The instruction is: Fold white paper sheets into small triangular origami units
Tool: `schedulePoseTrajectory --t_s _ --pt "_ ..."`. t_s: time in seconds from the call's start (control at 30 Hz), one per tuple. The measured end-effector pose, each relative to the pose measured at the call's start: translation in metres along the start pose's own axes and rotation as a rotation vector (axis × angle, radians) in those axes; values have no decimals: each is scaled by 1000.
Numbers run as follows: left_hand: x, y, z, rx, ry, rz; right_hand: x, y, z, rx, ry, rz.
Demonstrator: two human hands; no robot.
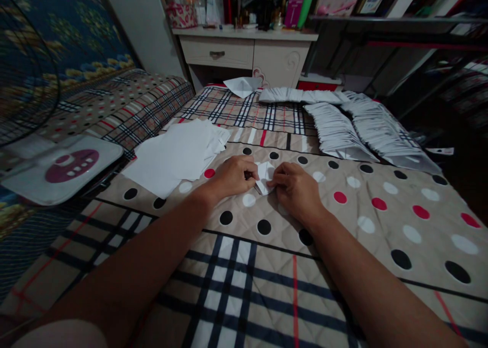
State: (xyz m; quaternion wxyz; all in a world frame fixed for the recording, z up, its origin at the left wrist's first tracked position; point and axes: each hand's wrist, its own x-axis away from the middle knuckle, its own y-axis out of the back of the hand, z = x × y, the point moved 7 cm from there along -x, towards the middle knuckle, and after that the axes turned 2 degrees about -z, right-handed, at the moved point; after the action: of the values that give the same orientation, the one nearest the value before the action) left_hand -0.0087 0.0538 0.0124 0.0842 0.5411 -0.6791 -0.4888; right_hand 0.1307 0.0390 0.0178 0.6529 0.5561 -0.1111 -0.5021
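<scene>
Between my two hands, low over the patterned bedspread, is a small folded piece of white paper (264, 178). My left hand (238, 175) pinches its left edge with thumb and fingers. On the right side, my right hand (292, 185) grips it with bent fingers. Left of my hands lies a loose pile of white paper sheets (163, 157). To the far right, rows of folded white papers (339, 132) stand packed closely side by side. One partly folded sheet (243, 86) rests near the bed's far edge.
The quilted bedspread (259, 277) has dots and plaid. A white fan base (68, 167) with a purple panel stands at the left. Beyond the bed is a white dresser (217, 50) crowded with bottles and boxes. A dark shelf (381, 18) holds things at the right.
</scene>
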Motion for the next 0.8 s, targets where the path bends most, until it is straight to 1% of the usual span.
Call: schedulePoseTrajectory --t_s 0.23,0.33,0.47,0.6,0.7,0.8 --pt "3 -1 -7 -117 -50 32 0 -1 1 -31 -35 25" --pt "3 -1 -11 -151 -40 50 1 0 3 -12 -63 44" --pt "3 1 -15 -168 11 54 2 1 0 -19 -121 15" --pt "3 0 -11 -121 54 46 2 1 -7 -48 -178 -47" --pt "3 0 -4 -87 93 30 4 4 -15 -26 -250 -99" --pt "4 3 7 -88 205 -8 5 2 -22 22 -325 -67"
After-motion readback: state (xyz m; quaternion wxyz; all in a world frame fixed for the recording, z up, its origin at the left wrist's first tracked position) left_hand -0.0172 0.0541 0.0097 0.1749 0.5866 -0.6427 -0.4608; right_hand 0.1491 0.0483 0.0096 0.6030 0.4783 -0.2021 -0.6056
